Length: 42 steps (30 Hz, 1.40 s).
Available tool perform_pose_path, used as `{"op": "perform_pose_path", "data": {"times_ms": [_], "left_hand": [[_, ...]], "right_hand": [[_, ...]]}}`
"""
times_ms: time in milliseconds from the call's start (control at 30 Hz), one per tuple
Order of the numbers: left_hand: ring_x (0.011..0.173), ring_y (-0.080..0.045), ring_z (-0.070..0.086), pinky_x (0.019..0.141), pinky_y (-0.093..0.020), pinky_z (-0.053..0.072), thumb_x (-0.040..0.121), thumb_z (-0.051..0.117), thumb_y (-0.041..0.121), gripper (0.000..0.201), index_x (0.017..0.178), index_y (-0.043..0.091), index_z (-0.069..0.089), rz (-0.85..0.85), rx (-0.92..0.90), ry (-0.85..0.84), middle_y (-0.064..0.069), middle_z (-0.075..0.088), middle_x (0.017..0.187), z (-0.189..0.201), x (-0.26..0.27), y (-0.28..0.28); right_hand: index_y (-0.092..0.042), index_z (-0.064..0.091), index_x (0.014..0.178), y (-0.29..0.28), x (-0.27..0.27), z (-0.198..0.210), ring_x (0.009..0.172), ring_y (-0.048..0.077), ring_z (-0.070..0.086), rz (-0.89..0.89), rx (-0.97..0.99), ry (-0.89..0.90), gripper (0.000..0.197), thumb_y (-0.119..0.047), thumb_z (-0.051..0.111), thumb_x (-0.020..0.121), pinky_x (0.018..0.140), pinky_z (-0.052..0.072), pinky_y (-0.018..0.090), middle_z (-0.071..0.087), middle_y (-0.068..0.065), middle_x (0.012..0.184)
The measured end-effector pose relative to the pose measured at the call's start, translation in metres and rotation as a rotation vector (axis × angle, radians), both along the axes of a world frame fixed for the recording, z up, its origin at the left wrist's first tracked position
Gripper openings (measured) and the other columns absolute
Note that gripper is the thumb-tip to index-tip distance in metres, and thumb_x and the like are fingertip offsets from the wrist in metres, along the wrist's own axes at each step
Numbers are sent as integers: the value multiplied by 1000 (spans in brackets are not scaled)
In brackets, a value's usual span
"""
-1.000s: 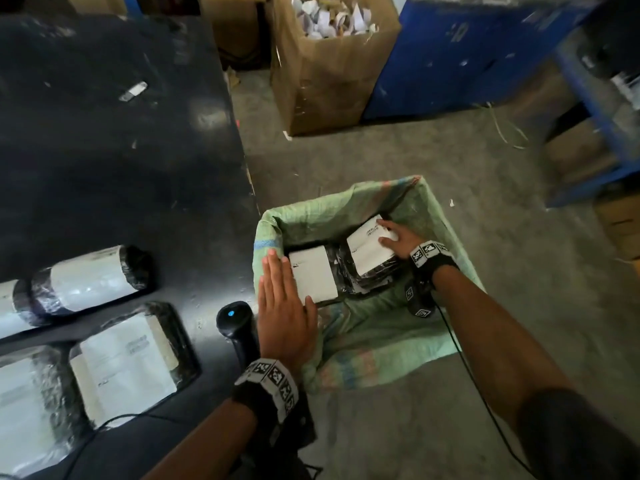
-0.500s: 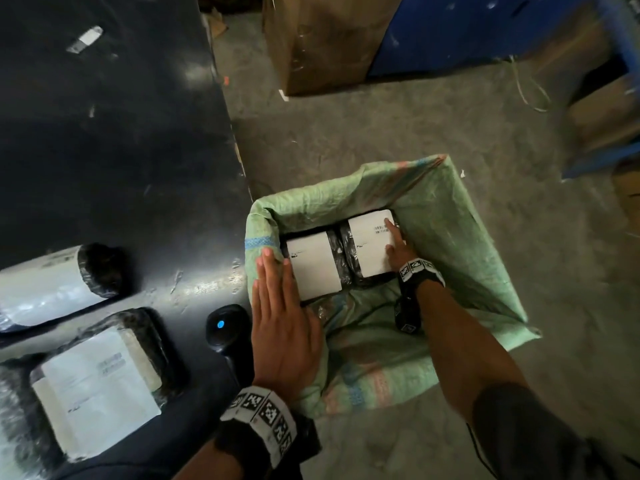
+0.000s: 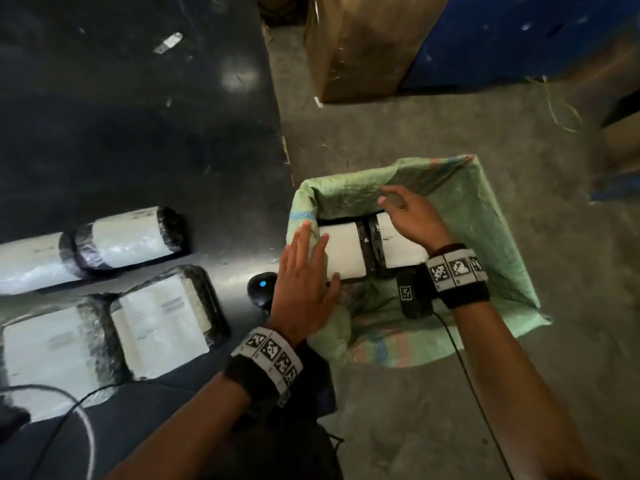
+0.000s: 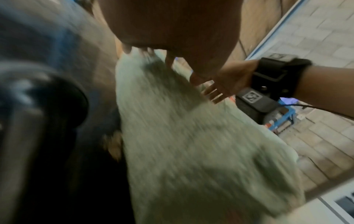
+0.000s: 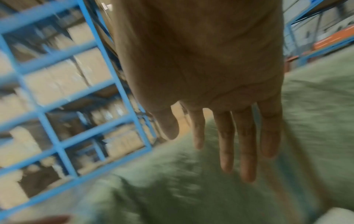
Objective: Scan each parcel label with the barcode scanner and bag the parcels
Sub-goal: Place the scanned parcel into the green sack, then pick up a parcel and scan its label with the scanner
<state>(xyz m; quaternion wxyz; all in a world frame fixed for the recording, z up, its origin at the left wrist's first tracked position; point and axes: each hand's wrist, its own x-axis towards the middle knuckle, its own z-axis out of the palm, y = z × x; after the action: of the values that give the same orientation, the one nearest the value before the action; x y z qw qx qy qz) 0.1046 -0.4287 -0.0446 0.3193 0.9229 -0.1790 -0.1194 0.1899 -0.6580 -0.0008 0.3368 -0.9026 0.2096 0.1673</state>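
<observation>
The barcode scanner [image 3: 260, 289], just beside the green sack [image 3: 498, 244], is mostly hidden behind the left hand [image 3: 304, 285]; only its dark head and blue light show; print on the two parcels in the sack is too small to read. Both wrist views are smeared by blur; the far-left parcels on the table beside the sack are cut off by the head view's edge.

From head height we looked steeply down on the table [image 3: 138, 133] edge and the green sack [image 3: 485, 216] beside it. Each wrist camera sat close under its palm, facing along the fingers; both were blurred, and all three shared the sack.
</observation>
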Motion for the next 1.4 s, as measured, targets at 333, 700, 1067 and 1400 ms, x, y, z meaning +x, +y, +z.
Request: {"op": "perform_pose_path", "data": {"times_ms": [333,700,1067,1400], "left_hand": [[132,-37,49,112,-48,41,88,47,50,65,144,17,52,374,-22,-72,-19,52,140,16,7,191],[154,-43,2,121,-59,19,78,67,69,98,158,41,20,775,128,121,-26,2,166,-30,-119,395],[155,-38,-8,121,-59,1,45,55,100,140,158,44,-5,614,-84,255,-14,-2,169,-74,-132,420],[132,-38,51,105,-52,50,65,91,41,122,159,42,12,717,-171,163,-15,45,153,-60,-140,408]], "right_hand": [[-27,45,143,191,-82,8,121,26,60,263,138,-96,51,-48,47,96,103,44,39,66,10,124],[-10,20,155,230,-150,-56,136,37,45,166,103,-118,70,-30,54,98,110,34,36,40,22,152],[-38,22,149,235,-149,-89,57,24,65,-141,521,-48,48,-46,32,103,43,52,27,60,30,117],[-31,32,143,239,-142,-88,39,25,52,-253,566,-1,48,-52,38,100,41,46,26,63,18,79]]}}
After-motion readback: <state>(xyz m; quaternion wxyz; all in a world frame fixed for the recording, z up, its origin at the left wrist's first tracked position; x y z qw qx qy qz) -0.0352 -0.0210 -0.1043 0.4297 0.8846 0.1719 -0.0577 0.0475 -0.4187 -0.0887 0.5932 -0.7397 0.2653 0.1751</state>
